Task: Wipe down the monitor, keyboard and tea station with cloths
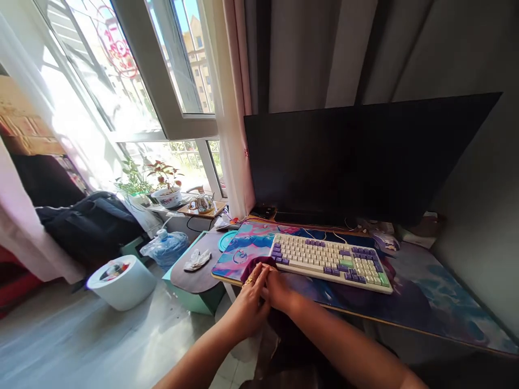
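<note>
My left hand (248,302) and my right hand (279,289) meet at the front left edge of the desk, fingers closed together on a dark maroon cloth (254,266) that lies on the colourful desk mat (251,246). A ring shows on my left hand. Just right of the cloth sits a cream and purple keyboard (330,260). A large dark monitor (357,156) stands behind it.
A mouse (385,241) lies beyond the keyboard's right end. Left of the desk is a low teal side table (194,281) with a crumpled tissue (197,260), a white round bin (121,281), a water jug (166,247), a black bag (89,224) and potted plants (164,186) by the window.
</note>
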Demonstrator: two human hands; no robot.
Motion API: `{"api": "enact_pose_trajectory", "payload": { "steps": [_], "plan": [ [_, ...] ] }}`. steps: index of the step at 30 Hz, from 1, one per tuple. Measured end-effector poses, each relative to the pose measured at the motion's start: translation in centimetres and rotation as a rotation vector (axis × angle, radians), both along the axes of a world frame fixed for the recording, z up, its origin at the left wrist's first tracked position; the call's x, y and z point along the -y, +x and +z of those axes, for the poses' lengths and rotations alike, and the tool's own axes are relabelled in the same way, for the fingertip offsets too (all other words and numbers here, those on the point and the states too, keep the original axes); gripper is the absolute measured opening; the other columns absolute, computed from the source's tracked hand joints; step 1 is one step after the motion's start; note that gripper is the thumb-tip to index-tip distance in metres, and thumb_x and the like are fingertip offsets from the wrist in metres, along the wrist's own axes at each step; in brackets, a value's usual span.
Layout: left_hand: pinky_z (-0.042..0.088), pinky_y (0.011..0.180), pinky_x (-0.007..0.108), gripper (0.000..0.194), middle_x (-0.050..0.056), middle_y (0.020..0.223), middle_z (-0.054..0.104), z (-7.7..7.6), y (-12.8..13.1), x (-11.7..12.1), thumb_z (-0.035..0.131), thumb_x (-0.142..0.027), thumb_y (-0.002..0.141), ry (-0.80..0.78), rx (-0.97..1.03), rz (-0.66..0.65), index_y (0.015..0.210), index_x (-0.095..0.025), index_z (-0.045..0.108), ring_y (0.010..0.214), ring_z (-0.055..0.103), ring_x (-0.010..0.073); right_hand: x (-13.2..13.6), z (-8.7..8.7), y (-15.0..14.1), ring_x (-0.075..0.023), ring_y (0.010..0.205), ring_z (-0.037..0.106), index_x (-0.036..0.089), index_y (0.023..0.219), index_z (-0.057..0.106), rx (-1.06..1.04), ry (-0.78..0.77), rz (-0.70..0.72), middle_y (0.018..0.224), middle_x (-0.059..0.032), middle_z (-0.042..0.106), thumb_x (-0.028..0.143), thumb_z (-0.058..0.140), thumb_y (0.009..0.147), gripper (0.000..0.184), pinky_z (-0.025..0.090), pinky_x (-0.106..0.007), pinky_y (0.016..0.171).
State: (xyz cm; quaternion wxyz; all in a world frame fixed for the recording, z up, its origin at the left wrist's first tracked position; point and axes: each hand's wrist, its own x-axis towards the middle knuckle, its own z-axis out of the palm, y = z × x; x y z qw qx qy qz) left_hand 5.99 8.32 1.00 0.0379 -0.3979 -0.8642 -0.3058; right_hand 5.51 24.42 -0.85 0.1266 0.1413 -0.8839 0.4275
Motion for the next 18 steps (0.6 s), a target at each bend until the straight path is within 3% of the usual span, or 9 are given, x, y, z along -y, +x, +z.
{"api": "enact_pose_trajectory", "payload": {
  "steps": [4,8,13,15,18],
  "plan": [
    [0.024,0.132,0.065,0.087,0.019,0.171,0.038,-1.4,-2.5,0.8,0.052,-0.013,0.087,-0.050,0.058,0.094,0.170,-0.021,0.027,0.165,0.021,0.0367,1.5,0.1,-1.3,-0.0338,0.150,0.050,0.007,0.155,0.046,0.037,-0.042,0.018,0.160,-0.0227,0.051,0.019,0.068,0.088,0.072,0.043,-0.047,0.126],
    [0.028,0.130,0.066,0.074,0.020,0.174,0.033,-3.6,-3.8,0.2,0.049,-0.023,0.094,-0.076,0.012,0.211,0.167,-0.018,0.034,0.165,0.019,0.0380,-1.0,-0.1,0.8,-0.0286,0.150,0.050,0.013,0.155,0.049,-0.115,0.123,0.082,0.158,-0.0186,0.056,0.013,0.061,0.090,0.066,0.043,-0.048,0.127],
    [0.031,0.127,0.069,0.063,0.024,0.170,0.037,-6.1,-4.6,-1.1,0.069,-0.037,0.089,-0.100,-0.277,0.349,0.148,-0.015,0.060,0.160,0.027,0.0470,-7.5,-0.7,3.8,-0.0358,0.157,0.038,0.020,0.154,0.053,-0.396,0.513,-0.231,0.160,-0.0157,0.055,0.019,0.052,0.102,0.052,0.029,-0.068,0.128],
    [0.039,0.124,0.067,0.055,0.022,0.165,0.044,-6.4,-6.0,-0.8,0.067,-0.035,0.091,-0.108,-0.286,0.367,0.143,-0.017,0.064,0.156,0.037,0.0455,-10.2,-1.2,4.8,-0.0365,0.156,0.039,0.022,0.155,0.052,-0.447,0.601,-0.347,0.159,-0.0149,0.056,0.020,0.054,0.103,0.052,0.030,-0.068,0.126],
    [0.047,0.120,0.061,0.055,0.020,0.162,0.049,-6.0,-9.2,0.6,0.056,-0.022,0.095,-0.138,-0.223,0.270,0.150,-0.022,0.061,0.151,0.047,0.0388,-14.3,-2.2,7.2,-0.0355,0.155,0.040,0.024,0.158,0.048,-0.469,0.711,-0.488,0.159,-0.0124,0.056,0.014,0.051,0.103,0.056,0.030,-0.066,0.125]
  ]
}}
